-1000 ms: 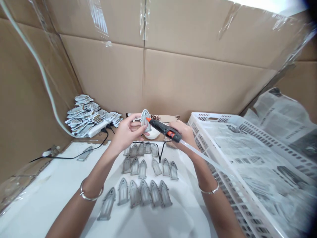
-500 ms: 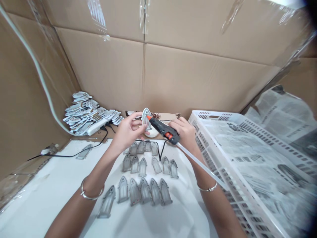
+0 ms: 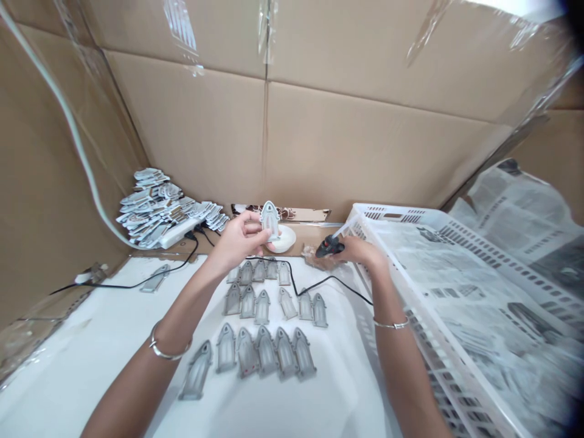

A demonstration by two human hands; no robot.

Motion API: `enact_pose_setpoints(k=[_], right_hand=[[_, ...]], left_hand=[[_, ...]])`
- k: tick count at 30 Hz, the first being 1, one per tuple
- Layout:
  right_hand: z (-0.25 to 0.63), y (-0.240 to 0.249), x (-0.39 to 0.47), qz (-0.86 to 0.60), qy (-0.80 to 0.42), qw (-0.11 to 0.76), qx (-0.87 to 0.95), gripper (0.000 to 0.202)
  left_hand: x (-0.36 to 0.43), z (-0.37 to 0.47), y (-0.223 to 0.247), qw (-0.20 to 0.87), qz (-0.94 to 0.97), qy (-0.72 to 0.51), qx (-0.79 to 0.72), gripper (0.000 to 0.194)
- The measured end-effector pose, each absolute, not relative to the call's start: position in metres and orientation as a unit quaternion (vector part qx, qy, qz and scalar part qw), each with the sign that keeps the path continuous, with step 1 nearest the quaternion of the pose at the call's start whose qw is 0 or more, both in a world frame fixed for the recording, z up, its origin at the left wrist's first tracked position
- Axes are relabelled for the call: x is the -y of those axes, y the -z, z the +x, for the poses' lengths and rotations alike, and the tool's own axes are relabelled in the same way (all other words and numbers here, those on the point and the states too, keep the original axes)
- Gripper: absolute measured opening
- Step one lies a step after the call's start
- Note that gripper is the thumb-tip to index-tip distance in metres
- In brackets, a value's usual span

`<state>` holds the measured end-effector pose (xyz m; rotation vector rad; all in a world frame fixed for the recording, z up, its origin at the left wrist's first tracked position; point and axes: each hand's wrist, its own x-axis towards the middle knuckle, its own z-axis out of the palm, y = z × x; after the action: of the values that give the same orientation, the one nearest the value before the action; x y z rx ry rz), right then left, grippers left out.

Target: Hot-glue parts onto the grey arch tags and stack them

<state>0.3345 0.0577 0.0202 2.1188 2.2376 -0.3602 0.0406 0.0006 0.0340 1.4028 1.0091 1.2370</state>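
Note:
Pinched upright in my left hand is a grey arched frame piece, in front of a white round bowl. My right hand is closed on the black glue gun, over a crumpled brown wrapping near the basket. The gun's nozzle is hidden; a clear glue stick sticks up from it. Below my hands, several similar grey arched pieces lie in rows on the white table.
A pile of white and brown pieces stands at the back left beside a white power strip. Black cable crosses the table. The white basket lined with newspaper fills the right side. Cardboard walls surround the table.
My right hand has moved the glue gun away from the held piece, right and down to the brown wrapping, and turned it. The cable has shifted right. My left hand has barely moved.

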Motion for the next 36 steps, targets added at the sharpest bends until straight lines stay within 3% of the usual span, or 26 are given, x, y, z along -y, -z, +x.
enact_pose_setpoints(k=[3,5,9,13,16,23,36], right_hand=[[0.335,-0.015,-0.064,0.708,0.136,0.118,-0.683,0.015],[0.335,-0.018,-0.061,0.719,0.105,0.121,-0.677,0.016],[0.330,-0.034,-0.045,0.690,0.023,-0.049,-0.722,0.023],[0.314,-0.050,-0.024,0.619,0.050,-0.277,-0.733,0.038],[0.299,-0.058,-0.008,0.555,0.058,-0.347,-0.754,0.035],[0.281,-0.054,0.004,0.400,0.008,-0.350,-0.847,0.014],[0.278,-0.048,0.001,0.396,-0.054,-0.352,-0.846,0.015]], left_hand=[[-0.001,0.040,-0.036,0.493,0.570,-0.504,-0.422,0.043],[0.000,0.038,-0.037,0.478,0.571,-0.504,-0.437,0.040],[0.000,0.036,-0.039,0.414,0.584,-0.526,-0.459,0.036],[-0.001,0.035,-0.037,0.390,0.592,-0.534,-0.461,0.038],[-0.002,0.034,-0.035,0.395,0.578,-0.541,-0.466,0.036],[0.000,0.035,-0.035,0.399,0.588,-0.531,-0.461,0.032],[0.004,0.039,-0.035,0.388,0.614,-0.530,-0.438,0.031]])
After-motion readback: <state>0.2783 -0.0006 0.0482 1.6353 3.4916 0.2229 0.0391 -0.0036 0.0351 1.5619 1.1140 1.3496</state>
